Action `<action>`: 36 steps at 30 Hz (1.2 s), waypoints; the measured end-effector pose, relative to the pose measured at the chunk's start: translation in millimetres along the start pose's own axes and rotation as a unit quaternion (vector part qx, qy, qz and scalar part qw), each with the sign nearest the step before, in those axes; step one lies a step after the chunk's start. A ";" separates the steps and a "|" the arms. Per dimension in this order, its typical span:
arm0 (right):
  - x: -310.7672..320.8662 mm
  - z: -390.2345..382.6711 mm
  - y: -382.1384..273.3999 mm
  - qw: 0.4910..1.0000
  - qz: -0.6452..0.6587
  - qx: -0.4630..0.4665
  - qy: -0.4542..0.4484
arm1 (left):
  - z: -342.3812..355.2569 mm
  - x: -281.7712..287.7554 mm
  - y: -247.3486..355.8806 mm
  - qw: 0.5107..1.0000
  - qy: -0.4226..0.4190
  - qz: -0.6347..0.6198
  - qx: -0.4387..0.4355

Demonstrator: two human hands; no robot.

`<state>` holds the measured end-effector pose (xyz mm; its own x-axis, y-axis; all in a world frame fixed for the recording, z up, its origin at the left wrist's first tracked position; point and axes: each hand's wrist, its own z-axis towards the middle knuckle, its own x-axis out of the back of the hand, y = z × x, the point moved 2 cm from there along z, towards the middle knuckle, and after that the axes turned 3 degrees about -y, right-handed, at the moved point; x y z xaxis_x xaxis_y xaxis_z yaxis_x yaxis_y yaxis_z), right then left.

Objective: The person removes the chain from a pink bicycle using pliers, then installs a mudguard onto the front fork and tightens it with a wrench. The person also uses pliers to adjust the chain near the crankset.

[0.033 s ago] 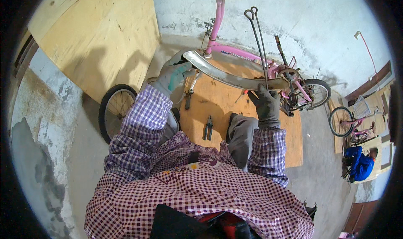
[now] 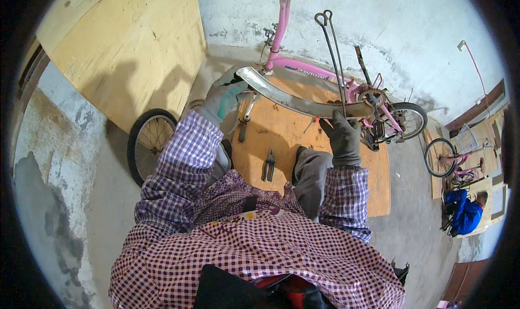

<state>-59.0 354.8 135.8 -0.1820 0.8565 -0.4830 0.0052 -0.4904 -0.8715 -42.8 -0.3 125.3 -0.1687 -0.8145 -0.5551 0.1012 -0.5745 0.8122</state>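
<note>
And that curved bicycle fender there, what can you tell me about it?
The bicycle fender is a long, narrow, silvery strip, metal by its look, with duller brownish areas toward its right end. Held above the wooden board, it bows toward the wearer, its left end raised in the picture. The gloved left hand grips that end; the gloved right hand holds it near the other, where two thin, loop-topped rods meet it.

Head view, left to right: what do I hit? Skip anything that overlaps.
Loose wheel → gloved left hand → pliers → gloved right hand → pink bicycle's mounted wheel → person in blue.
</note>
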 end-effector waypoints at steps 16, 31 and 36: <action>-0.1 11.5 -4.6 0.998 0.043 0.030 -0.042 | -5.9 -38.3 11.3 0.995 0.089 0.055 -0.004; -2.8 54.3 -53.3 0.986 -0.013 0.157 0.045 | -18.6 9.1 13.7 0.988 0.144 -0.002 -0.062; -16.3 57.6 -53.8 0.990 -0.002 0.115 0.085 | -34.9 37.1 29.6 0.979 0.167 0.079 -0.089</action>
<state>-112.9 357.9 195.4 -0.0129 0.8633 -0.5045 -0.2228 -0.4944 -0.8402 -11.8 -50.3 122.5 0.1903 -0.8582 -0.4768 0.2746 -0.4198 0.8651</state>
